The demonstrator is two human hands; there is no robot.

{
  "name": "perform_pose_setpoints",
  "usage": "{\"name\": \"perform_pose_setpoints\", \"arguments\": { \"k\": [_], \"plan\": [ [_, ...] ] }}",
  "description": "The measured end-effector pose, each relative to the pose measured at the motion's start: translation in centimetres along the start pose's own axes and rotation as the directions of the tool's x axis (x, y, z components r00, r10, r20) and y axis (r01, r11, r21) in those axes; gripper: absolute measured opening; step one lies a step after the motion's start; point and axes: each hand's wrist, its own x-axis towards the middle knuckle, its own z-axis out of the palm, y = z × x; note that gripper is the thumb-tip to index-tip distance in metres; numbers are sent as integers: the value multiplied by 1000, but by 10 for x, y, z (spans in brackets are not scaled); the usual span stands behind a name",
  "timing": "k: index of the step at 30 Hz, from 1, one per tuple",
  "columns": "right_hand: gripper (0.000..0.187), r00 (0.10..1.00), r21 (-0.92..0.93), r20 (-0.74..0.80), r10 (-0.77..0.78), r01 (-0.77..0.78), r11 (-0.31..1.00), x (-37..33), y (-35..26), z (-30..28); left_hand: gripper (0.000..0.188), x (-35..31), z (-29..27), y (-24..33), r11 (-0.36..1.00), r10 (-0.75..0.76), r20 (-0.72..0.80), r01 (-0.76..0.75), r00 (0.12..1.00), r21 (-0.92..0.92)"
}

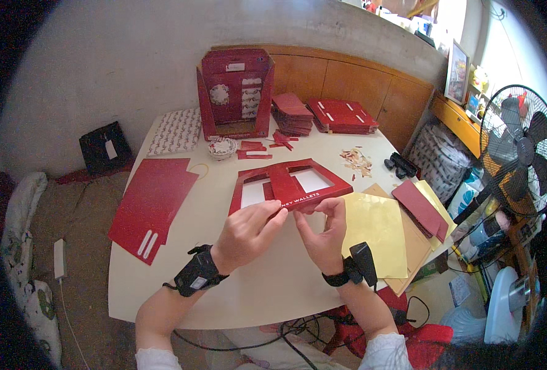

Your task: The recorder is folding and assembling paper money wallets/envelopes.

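Observation:
In the middle of the white table lies a shallow red cardboard tray [281,183] with two window cut-outs and pale lettering along its near edge. My left hand [249,233] is closed at that edge, thumb and fingers pressed together on the cardboard. Just to the right, my right hand [324,233] pinches the same edge between thumb and fingers. What lies under the fingertips is hidden. Both wrists carry black strapped devices. Left of the tray is a flat red cardboard sheet [153,200] with two white slots.
A tall red display box [236,92] stands at the back beside stacked red cardboard pieces [342,117]. Farther forward are a roll of labels [222,148], paper scraps [356,161], yellow sheets [375,231] and dark red folded card [418,209]. A fan [523,151] stands right, cables below the table.

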Motion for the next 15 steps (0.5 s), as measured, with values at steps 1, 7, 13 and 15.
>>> {"name": "perform_pose_setpoints", "arguments": {
  "k": [1, 7, 13, 15],
  "plan": [
    [33, 1000, -21, -10, -5, 4, 1000, 0, 1, 0, 24, 0, 0, 0, 1000, 0, 0, 0, 1000, 0],
    [34, 999, -91, -38, -5, 2, 996, -2, 1, 0, 23, -1, 2, 1, 1000, -5, -4, 5, 1000, -9],
    [34, 994, -275, -53, -93, 75, 959, -2, 1, -1, 21, -2, 1, 3, 1000, 0, -20, 0, 1000, 10],
    [34, 990, -306, -54, -134, 111, 946, -1, 1, -4, 21, -1, 0, 4, 1000, -5, -24, 6, 1000, 10]
  ]
}}
